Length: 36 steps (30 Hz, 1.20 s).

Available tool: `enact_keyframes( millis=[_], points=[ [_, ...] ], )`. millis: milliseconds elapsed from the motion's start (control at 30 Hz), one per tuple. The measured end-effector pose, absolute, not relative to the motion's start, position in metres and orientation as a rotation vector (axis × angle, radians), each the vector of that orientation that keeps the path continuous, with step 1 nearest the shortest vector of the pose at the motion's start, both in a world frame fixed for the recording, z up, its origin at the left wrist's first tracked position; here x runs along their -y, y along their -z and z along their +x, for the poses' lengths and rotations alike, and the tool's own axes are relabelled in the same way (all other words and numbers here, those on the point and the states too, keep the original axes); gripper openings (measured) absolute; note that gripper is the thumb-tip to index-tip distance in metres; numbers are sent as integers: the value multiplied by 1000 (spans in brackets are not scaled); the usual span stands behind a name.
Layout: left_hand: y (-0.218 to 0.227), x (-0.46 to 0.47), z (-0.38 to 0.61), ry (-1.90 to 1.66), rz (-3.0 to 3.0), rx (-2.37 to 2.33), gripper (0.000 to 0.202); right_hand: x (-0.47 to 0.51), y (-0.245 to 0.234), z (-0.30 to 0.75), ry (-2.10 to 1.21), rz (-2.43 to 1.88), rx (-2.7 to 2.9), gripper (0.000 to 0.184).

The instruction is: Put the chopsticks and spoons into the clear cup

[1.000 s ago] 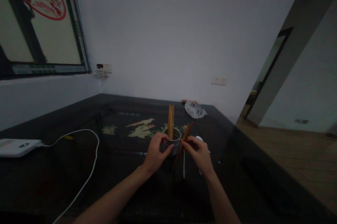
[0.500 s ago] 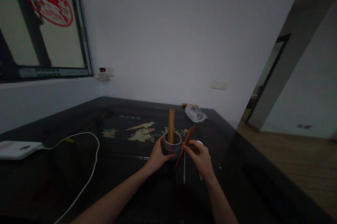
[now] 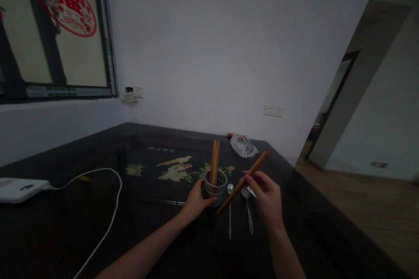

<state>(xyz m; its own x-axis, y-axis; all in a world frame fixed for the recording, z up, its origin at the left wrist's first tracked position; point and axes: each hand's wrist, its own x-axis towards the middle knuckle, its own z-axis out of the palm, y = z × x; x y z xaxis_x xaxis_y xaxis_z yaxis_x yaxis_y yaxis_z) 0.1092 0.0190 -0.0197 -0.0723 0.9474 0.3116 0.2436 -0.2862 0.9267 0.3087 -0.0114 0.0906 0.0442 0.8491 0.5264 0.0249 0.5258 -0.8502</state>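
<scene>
My left hand [image 3: 197, 199] is wrapped round the left side of a round metal cup [image 3: 215, 189] on the dark table. Several wooden chopsticks [image 3: 214, 162] stand upright in that cup, leaning on its far side. Between the thumb and fingers of my right hand [image 3: 266, 194] is a small bundle of chopsticks [image 3: 257, 165], tilted with its upper end to the right and its lower end near the cup's front. Below the bundle lie a long-handled spoon [image 3: 230, 215] and a second spoon [image 3: 249, 218]. A further shiny piece by my right fingers is partly hidden.
A crumpled clear plastic bag [image 3: 244, 146] lies at the table's far edge, beside an orange-brown object [image 3: 231, 134]. At the left, a white device [image 3: 21, 190] trails a white cable [image 3: 119, 187] across the black table [image 3: 157, 244]. The wall stands behind.
My right hand has moved right, and its chopsticks have swung from steep to a flatter slant. The spoons are now more exposed. My left hand stays on the cup.
</scene>
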Motion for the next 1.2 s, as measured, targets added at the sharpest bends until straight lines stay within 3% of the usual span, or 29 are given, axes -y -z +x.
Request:
enact_keyframes(
  millis=[267, 667, 1200],
  points=[
    [16, -18, 106, -1375, 1576, -1272, 61, -27, -140, 301, -526, -733, 1366, 26],
    [22, -22, 106, -1385, 1580, -1287, 62, -113, -70, 268, -800, -1028, 1682, 24],
    [16, -19, 105, -1352, 1606, -1306, 59, -125, -58, 263, -938, -1018, 1646, 19]
  ],
)
